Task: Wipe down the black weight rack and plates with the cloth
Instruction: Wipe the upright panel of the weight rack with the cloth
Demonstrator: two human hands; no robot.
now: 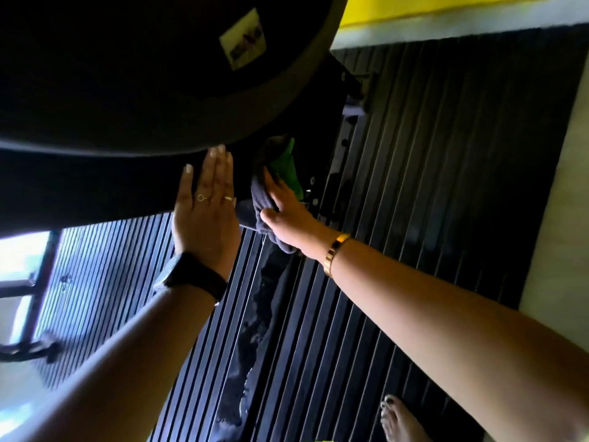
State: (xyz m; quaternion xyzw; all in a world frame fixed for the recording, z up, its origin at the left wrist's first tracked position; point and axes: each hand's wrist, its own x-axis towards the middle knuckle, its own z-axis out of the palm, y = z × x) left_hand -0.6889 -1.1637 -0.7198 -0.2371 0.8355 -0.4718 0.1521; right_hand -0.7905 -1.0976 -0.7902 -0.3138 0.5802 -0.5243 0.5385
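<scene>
Label [243, 39] on the big plate [111, 90]: a pale sticker, too blurred for me to read. Left hand [204, 212] lies flat on the lower plate [79, 186], fingers straight and together. Right hand [287, 215] grips the bunched dark-and-green cloth [259, 199], fingers clamped round it, pressing it against the rack [322, 122] beside the plates.

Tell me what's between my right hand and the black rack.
The cloth. In the head view, the right hand holds that bunched grey and green fabric against the black rack, so it sits between hand and metal.
</scene>
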